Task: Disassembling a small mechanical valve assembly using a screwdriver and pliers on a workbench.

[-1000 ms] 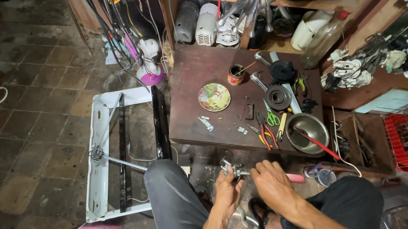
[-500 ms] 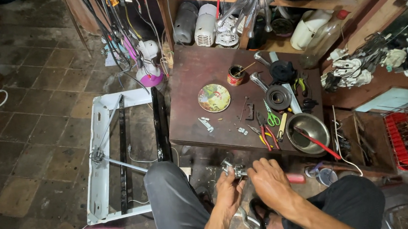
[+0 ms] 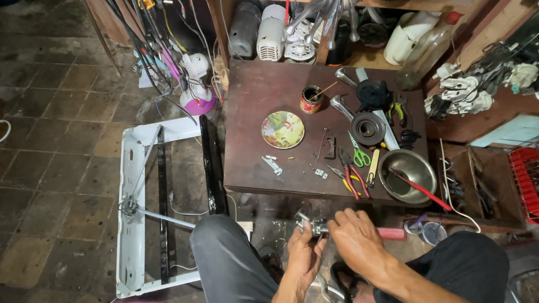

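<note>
**Small metal part held over cluttered floor, loose pieces close by**

Risk begins closest in, where a small metal fitting (image 3: 312, 225) is held between both hands, above the knees and just short of the near edge of the surface (image 3: 260, 108). The left hand (image 3: 303, 256) is cupped under it with its fingers (image 3: 307, 234) closed on the lower end; the right hand (image 3: 358, 243) is laid over it from the other side, fingers curled and clamped on the part, with what looks like a red-handled tool (image 3: 390, 233) pressed beneath. How firmly the fitting is gripped cannot be told, as most of it is hidden by the fingers. If the grip slips, the part is likely to be lost among the dark oddments on the floor between the legs.

A little farther out, tiny screws and a bracket (image 3: 272, 164) are scattered loose on the surface, near the red pliers (image 3: 349, 176) and the green-handled scissors (image 3: 359, 156). These could be swept off by a forearm or sleeve.

Beyond them, a red-handled tool leans out of the steel bowl (image 3: 407, 172), which could be tipped by a knock. The open tin (image 3: 309, 99) with a stick in it, just beside the round decorated plate (image 3: 282, 129), could be upset and spilled.

To the left, the white frame (image 3: 136, 211) lying on the floor could be tripped over.
</note>
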